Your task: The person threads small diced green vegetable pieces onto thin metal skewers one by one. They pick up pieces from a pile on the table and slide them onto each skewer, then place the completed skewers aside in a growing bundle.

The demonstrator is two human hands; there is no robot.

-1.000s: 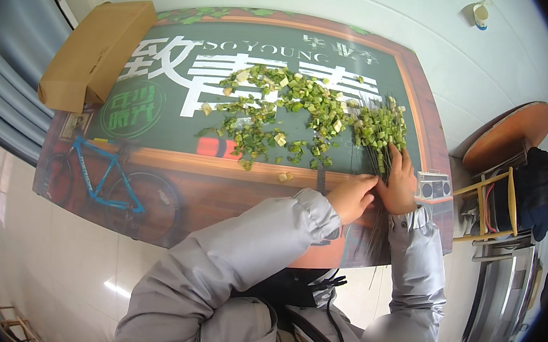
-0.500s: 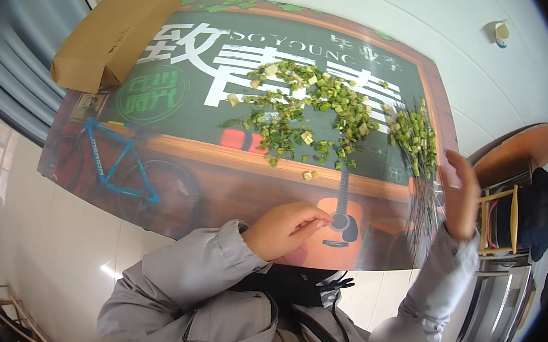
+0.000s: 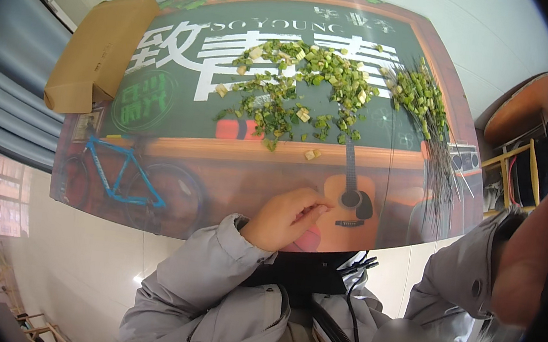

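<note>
Left hand (image 3: 285,218) rests at the near edge of the printed table mat (image 3: 154,157), fingers curled loosely inward, thumb against fingertips; whether it pinches anything small cannot be told. Right hand (image 3: 523,267) is raised close to the camera at 3 o'clock, blurred, well off the mat; its grip cannot be made out. Scattered heap of chopped green pieces (image 3: 297,86) lies at 12 o'clock from the left hand, well apart, spread left to right across the mat's far half; pieces too many to count. One bundle of thin green stalks (image 3: 427,131) lies at about 1 o'clock from the left hand, long axis running far to near, leafy ends far, bare stems trailing to the near right edge. Left hand is the nearer to both. Two pale cut bits (image 3: 312,154) sit loose between heap and hand. One cardboard box (image 3: 98,50) at 10 o'clock. One round wooden stool (image 3: 521,108) beyond the mat, 2 o'clock.
</note>
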